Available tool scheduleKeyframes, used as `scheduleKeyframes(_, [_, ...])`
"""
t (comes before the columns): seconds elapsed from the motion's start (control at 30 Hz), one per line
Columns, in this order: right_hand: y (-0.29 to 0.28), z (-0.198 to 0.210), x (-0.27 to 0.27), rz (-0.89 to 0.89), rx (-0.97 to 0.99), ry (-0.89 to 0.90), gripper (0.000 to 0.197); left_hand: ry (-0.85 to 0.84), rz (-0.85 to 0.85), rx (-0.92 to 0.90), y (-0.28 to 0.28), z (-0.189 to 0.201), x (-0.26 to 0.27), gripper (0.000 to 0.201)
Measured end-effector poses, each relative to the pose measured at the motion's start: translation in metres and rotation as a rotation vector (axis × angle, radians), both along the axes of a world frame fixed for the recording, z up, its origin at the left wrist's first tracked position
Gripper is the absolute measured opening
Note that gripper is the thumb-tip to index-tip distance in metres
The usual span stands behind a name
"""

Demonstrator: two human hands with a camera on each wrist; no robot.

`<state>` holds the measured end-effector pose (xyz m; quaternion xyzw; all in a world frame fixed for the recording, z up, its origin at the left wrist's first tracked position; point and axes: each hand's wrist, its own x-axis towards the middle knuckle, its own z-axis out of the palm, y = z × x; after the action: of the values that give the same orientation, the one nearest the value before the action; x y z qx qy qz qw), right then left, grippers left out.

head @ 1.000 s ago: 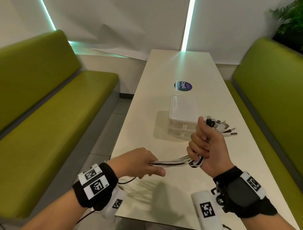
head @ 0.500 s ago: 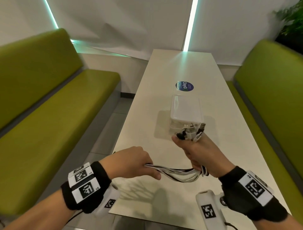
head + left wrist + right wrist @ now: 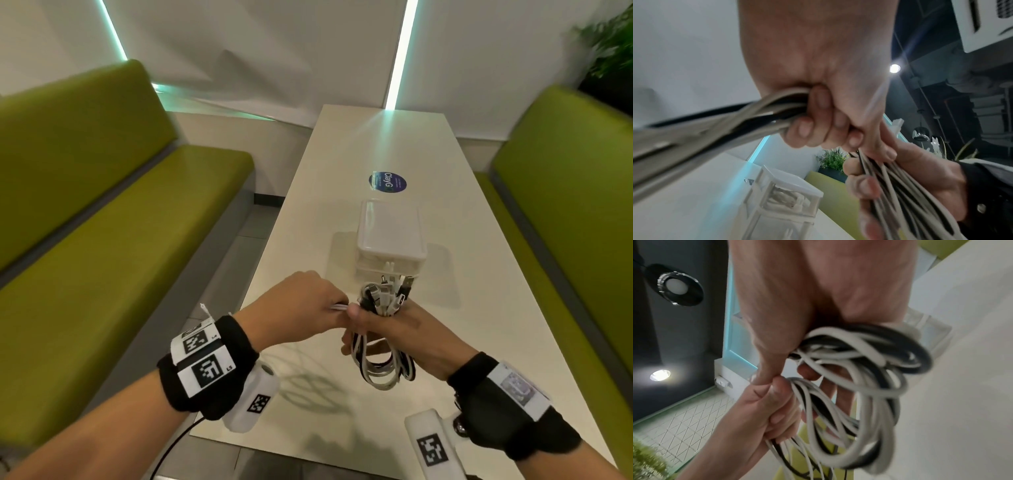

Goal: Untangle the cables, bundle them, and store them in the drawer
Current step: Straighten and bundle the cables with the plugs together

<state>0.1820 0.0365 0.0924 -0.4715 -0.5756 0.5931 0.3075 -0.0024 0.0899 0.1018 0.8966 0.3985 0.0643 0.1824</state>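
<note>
A bundle of white and black cables (image 3: 382,368) hangs in loops from my right hand (image 3: 390,325), which grips it above the table. The plug ends (image 3: 387,294) stick up out of that fist. My left hand (image 3: 305,308) is pressed against the right one and grips the trailing strands (image 3: 748,113) of the same cables. In the right wrist view the coiled cables (image 3: 859,373) wrap around my right fingers, with the left hand (image 3: 764,412) clasping the strands below. The small white drawer unit (image 3: 390,240) stands just beyond the hands; its upper drawer (image 3: 789,199) holds a cable coil.
The long white table (image 3: 376,144) runs away from me, with a round blue sticker (image 3: 387,182) past the drawer unit. Green benches (image 3: 102,240) flank it on both sides. A plant (image 3: 609,44) stands at the far right.
My left hand has moved right, up against the right hand. The stretch of cable between them has been taken up into more loops around the right hand.
</note>
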Motion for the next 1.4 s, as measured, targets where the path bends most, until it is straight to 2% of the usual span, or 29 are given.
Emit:
scheduleKeyframes(0.13, [-0.002, -0.006, -0.001, -0.038, -0.084, 0.054, 0.033, 0.067, -0.014, 0.082, 0.001, 0.003, 0.011, 0.041])
scheduleKeyframes(0.33, [-0.003, -0.005, -0.006, -0.030, -0.129, 0.137, 0.015, 0.196, -0.056, 0.171, 0.005, -0.004, 0.016, 0.024])
scheduleKeyframes(0.43, [-0.004, -0.005, -0.005, 0.005, -0.189, 0.203, 0.020, 0.174, -0.012, 0.198, 0.004, -0.005, 0.016, 0.031])
scheduleKeyframes(0.53, [-0.005, -0.008, -0.004, 0.058, -0.225, 0.235, 0.031, 0.002, 0.037, 0.045, 0.008, -0.003, 0.013, 0.040])
scheduleKeyframes(0.6, [-0.007, -0.008, -0.006, 0.088, -0.226, 0.191, 0.022, -0.100, 0.029, -0.088, 0.012, -0.002, 0.012, 0.035])
scheduleKeyframes(0.63, [-0.009, -0.007, -0.007, 0.097, -0.229, 0.171, 0.019, -0.117, 0.020, -0.152, 0.014, -0.002, 0.012, 0.032])
scheduleKeyframes(0.73, [-0.012, -0.005, -0.007, 0.085, -0.222, 0.096, 0.031, -0.149, -0.031, -0.399, 0.019, -0.004, 0.003, 0.016])
scheduleKeyframes(0.83, [-0.011, -0.003, -0.002, 0.036, -0.165, 0.037, 0.034, -0.142, -0.079, -0.565, 0.024, -0.005, -0.011, 0.025])
scheduleKeyframes(0.9, [-0.008, -0.003, -0.002, -0.002, -0.152, 0.053, 0.030, -0.149, -0.072, -0.557, 0.024, -0.006, -0.013, 0.030])
scheduleKeyframes(1.0, [-0.004, -0.004, -0.006, -0.010, -0.193, 0.157, 0.025, -0.258, -0.084, -0.559, 0.020, -0.009, -0.012, 0.030])
scheduleKeyframes(1.1, [-0.004, -0.004, -0.008, 0.012, -0.269, 0.285, 0.032, -0.332, -0.100, -0.572, 0.018, -0.011, -0.013, 0.029])
scheduleKeyframes(1.17, [-0.007, -0.004, -0.008, 0.041, -0.285, 0.320, 0.027, -0.382, -0.046, -0.573, 0.018, -0.012, -0.015, 0.044])
scheduleKeyframes(1.23, [-0.010, -0.005, -0.006, 0.041, -0.264, 0.284, 0.029, -0.405, 0.003, -0.596, 0.017, -0.015, -0.016, 0.057])
scheduleKeyframes(1.27, [-0.010, -0.005, -0.004, 0.035, -0.246, 0.255, 0.028, -0.409, 0.022, -0.616, 0.014, -0.017, -0.017, 0.057])
scheduleKeyframes(1.4, [-0.010, 0.000, 0.000, 0.007, -0.172, 0.133, 0.029, -0.384, 0.110, -0.595, 0.003, -0.026, -0.016, 0.039])
